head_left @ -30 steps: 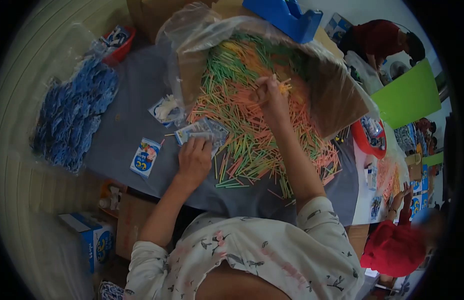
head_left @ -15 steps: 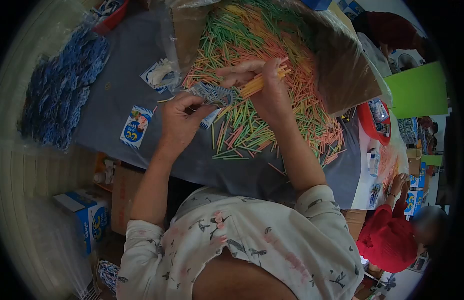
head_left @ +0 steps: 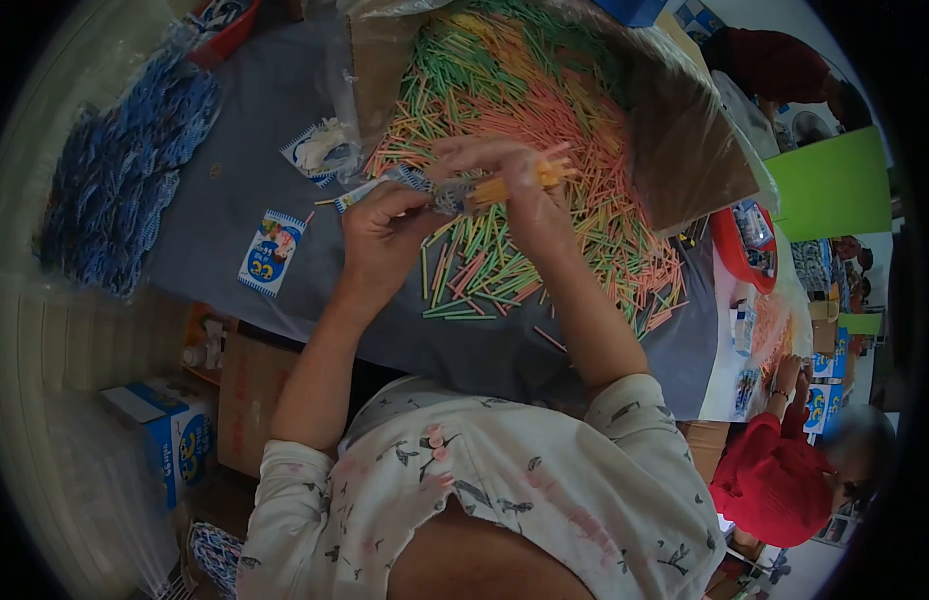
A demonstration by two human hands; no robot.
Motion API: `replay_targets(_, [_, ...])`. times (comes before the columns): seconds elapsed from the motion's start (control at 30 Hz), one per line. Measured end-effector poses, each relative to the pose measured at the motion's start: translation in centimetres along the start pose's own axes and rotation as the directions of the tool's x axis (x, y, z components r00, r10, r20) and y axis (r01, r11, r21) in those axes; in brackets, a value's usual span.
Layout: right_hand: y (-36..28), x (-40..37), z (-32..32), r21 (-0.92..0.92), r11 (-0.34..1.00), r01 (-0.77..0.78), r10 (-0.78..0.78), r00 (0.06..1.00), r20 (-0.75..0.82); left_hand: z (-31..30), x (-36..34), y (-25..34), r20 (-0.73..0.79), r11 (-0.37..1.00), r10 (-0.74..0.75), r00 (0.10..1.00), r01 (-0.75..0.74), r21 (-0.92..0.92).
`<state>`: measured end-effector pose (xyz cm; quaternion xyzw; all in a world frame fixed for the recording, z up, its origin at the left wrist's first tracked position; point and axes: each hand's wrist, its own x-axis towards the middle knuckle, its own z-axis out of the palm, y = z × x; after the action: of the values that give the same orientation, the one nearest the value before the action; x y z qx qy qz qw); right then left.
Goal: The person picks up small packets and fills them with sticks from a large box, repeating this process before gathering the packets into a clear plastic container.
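My left hand holds a small clear packet with a blue-and-white printed edge over the grey cloth. My right hand grips a small bundle of orange and yellow sticks, whose ends sit at the packet's mouth. Both hands meet just in front of a big heap of green, orange, pink and yellow sticks that spills from a plastic-lined cardboard box.
A printed packet lies flat on the grey cloth, another packet beside the box. A pile of blue packets lies at left. A red basket stands at right. A person in red works at lower right.
My left hand lifted the packet off the cloth. My right hand left the heap with a bundle of sticks and brought it to the packet's mouth.
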<state>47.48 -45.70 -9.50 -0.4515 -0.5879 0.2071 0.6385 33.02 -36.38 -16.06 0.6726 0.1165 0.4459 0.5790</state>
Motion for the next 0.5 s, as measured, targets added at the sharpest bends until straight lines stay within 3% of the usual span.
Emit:
replay_targets(0.03, [0.6, 0.0, -0.1, -0.027, 0.989, -0.147, 0.148, 0.988, 0.041, 0.2, 0.1, -0.1, 0.005, 1.0, 0.0, 1.0, 0.0, -0.004])
replay_targets(0.1, [1.6, -0.2, -0.1, -0.06, 0.955, -0.289, 0.293, 0.953, 0.078, 0.6, 0.3, -0.1, 0.05, 0.999, 0.006, 0.999, -0.004, -0.04])
replay_targets(0.23, [2.2, 0.1, 0.4, -0.001, 0.99, -0.14, 0.14, 0.99, 0.0, 0.8, 0.6, -1.5, 0.064, 0.996, -0.078, 0.995, 0.081, -0.049])
replay_targets(0.27, [1.9, 0.2, 0.5, 0.043, 0.995, -0.094, 0.097, 0.993, -0.069, 1.0, 0.7, -1.6, 0.08, 0.969, -0.169, 0.982, 0.18, -0.172])
replay_targets(0.3, [1.5, 0.4, 0.5, 0.04, 0.995, -0.096, 0.099, 0.992, -0.074, 1.2, 0.9, -1.6, 0.107, 0.917, -0.255, 0.961, 0.275, -0.29])
replay_targets(0.37, [0.9, 0.7, 0.5, 0.149, 0.981, -0.123, 0.158, 0.954, -0.254, 1.4, 1.2, -1.6, 0.133, 0.898, -0.277, 0.952, 0.305, -0.317])
replay_targets(0.43, [1.7, 0.5, -0.4, 0.105, 0.982, -0.16, 0.177, 0.967, -0.182, 1.7, 1.3, -1.4, 0.159, 0.878, -0.299, 0.941, 0.337, -0.341])
replay_targets(0.5, [2.4, -0.2, -0.7, 0.054, 0.98, -0.191, 0.197, 0.973, -0.121, 2.6, 1.3, -1.2, 0.109, 0.92, -0.205, 0.973, 0.23, -0.317])
